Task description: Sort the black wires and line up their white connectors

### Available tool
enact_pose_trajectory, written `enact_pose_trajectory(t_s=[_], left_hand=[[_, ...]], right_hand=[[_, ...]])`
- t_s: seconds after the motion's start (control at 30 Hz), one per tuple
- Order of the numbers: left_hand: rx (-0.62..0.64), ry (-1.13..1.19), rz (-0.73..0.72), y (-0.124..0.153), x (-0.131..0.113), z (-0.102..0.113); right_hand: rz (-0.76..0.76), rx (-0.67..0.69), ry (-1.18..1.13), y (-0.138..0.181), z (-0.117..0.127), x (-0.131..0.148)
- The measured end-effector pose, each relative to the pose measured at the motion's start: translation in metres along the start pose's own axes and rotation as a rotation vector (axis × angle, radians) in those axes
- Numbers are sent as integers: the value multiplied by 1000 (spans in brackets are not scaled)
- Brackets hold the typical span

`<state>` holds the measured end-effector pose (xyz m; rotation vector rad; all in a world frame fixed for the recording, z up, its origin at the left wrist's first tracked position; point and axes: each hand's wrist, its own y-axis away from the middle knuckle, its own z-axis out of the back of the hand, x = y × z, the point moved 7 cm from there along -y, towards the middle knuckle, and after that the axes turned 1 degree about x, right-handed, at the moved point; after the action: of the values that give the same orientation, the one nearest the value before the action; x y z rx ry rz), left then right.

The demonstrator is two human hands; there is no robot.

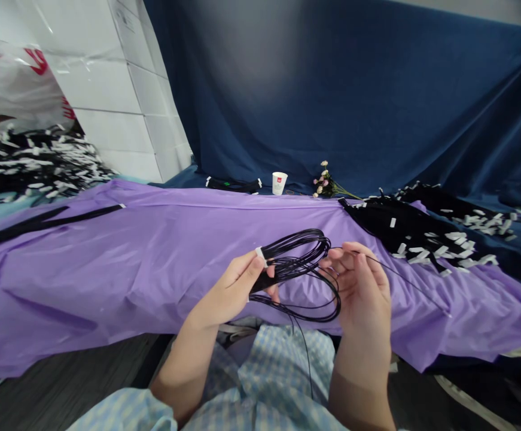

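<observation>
A looped bundle of thin black cord (302, 254) is gripped in my left hand (235, 284), thumb on top near a small white tag (261, 257). The loops reach out to the right, above the purple cloth. My right hand (362, 284) is at the far end of the loops, its fingers bent and thumb against them, pinching a single strand of the cord. From there the strand runs off to the right and ends over the cloth. Another loose strand (307, 353) hangs down across my checked clothing.
A purple cloth (161, 257) covers the table. Piles of black cords with white tags lie at the right (390, 224) and far left (40, 158). Along the back are a paper cup (279, 184), flowers (327, 182) and a black bundle (233, 185). Black strips (54, 221) lie at left.
</observation>
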<state>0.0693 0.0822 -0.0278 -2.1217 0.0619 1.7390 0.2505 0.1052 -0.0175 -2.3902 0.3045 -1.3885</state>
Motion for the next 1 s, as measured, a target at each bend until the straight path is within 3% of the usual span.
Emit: enact_pose_trajectory(t_s=[0.27, 0.4, 0.5, 0.63, 0.8, 1.0], left_hand=[[-89, -12, 21, 0, 5, 11], [-112, -47, 57, 1, 10, 14], [-80, -87, 72, 2, 11, 13], [-39, -135, 84, 2, 9, 9], [8, -179, 91, 4, 7, 3], [62, -238, 82, 5, 4, -1]], right_hand=[[159, -219, -267, -11, 24, 10], [175, -119, -406, -12, 28, 21], [328, 5, -221, -4, 18, 33], [602, 81, 312, 16, -11, 44], [604, 228, 716, 24, -41, 37], [620, 239, 858, 23, -45, 33]])
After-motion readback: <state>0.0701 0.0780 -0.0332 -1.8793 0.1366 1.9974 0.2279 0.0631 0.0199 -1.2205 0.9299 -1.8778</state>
